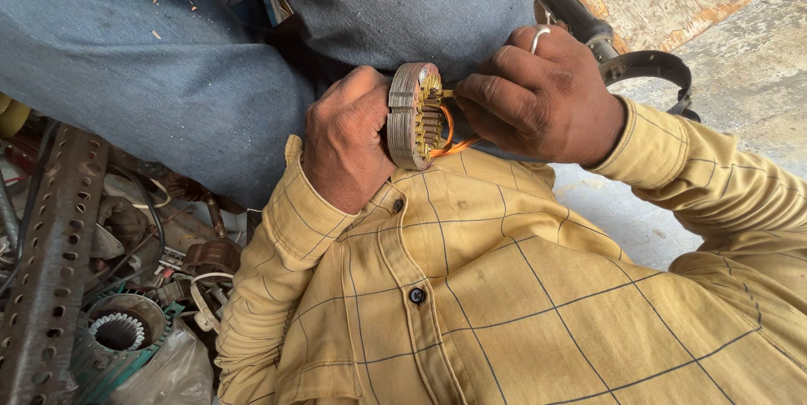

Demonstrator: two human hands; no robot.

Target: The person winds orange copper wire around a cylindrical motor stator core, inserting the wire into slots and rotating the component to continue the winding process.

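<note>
Gripping the round laminated stator core (409, 116) on edge against the lap, the left hand (346, 146) was curled around its rim, fingers closed tight on the stacked metal plates. The right hand (538, 94) had its fingertips pressed together in a pinch on a small yellowish piece at the core's inner slots, just beside the orange winding wire (447, 138) that looped out below. Doing this well probably called for a steady left-hand brace while the right worked with short, controlled movements, sparing the wire's coating. The disc stood upright, its flat slotted face turned toward the right hand; its axis ran roughly level, left to right. Scrap motor parts (118, 333) lay well apart, at lower left.
</note>
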